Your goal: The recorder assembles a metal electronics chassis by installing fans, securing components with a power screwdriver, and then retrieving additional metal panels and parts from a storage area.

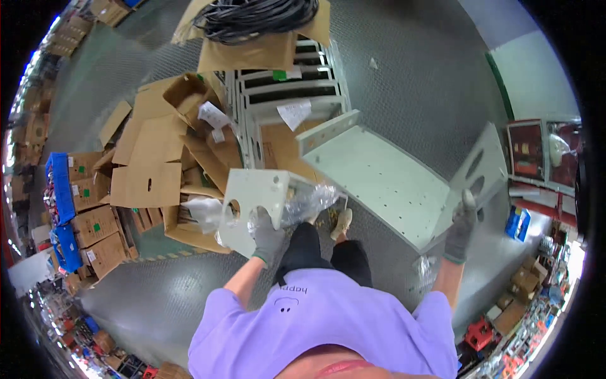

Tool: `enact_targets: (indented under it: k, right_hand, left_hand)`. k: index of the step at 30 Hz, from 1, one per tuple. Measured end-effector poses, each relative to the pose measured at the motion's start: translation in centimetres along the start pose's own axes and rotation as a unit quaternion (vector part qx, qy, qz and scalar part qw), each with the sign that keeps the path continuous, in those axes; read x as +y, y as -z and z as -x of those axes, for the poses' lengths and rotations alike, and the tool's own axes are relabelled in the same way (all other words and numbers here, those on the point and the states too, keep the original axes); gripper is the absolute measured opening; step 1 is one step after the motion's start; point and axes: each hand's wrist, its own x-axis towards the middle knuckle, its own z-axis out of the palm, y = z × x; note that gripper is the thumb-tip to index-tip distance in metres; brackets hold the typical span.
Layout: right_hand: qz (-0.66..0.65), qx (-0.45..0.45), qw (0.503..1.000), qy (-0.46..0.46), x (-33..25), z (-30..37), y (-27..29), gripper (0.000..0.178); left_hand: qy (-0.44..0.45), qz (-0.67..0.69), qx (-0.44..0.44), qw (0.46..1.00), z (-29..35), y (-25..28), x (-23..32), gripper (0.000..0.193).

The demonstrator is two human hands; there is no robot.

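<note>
My left hand (268, 235), in a grey glove, grips a white metal bracket (243, 192) at one of its round cutouts. See-through plastic wrap (309, 205) hangs along that bracket's right side. My right hand (462, 230), also gloved, is closed round the edge of a larger white metal tray-shaped bracket (385, 177). This larger piece is tilted, with small holes in its flat base and upturned flanges at both ends. Its right flange has oval cutouts. The fingers behind both flanges are partly hidden.
Ahead stands a white metal rack (290, 88) bearing an open carton with coiled black cables (252, 19). Opened cardboard boxes (148, 151) pile up at the left, beside blue bins (60, 189). A red glass-fronted cabinet (543, 151) is at the right. Plastic film (424, 268) lies on the floor.
</note>
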Motion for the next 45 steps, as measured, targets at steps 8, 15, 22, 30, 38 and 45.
enact_targets:
  k: [8,15,22,30,38,45]
  right_hand:
    - [-0.08,0.297,0.948,-0.084,2.4,9.2,17.6,0.018]
    - [-0.083,0.516,0.85,-0.058,4.5,19.3,27.0,0.027]
    - [-0.088,0.574,0.809,-0.093,11.8,28.9,39.6,0.039]
    - [0.063,0.608,0.78,-0.133,14.2,36.9,43.0,0.049]
    - [-0.039,0.575,0.814,-0.073,20.3,37.6,41.0,0.051]
    - [-0.092,0.53,0.83,-0.146,30.0,29.0,36.6,0.026]
  left_hand:
    - [0.09,0.196,0.012,0.976,-3.3,7.4,7.7,0.027]
    - [-0.027,0.248,0.055,0.967,-3.4,10.3,15.2,0.026]
    - [-0.295,-0.061,0.071,0.951,-3.9,15.0,17.9,0.02]
    - [-0.26,-0.312,-0.007,0.914,-7.9,18.3,26.2,0.053]
    - [-0.551,-0.247,0.016,0.797,-9.7,16.0,27.6,0.036]
    - [-0.37,-0.199,-0.108,0.901,-13.9,16.4,27.3,0.025]
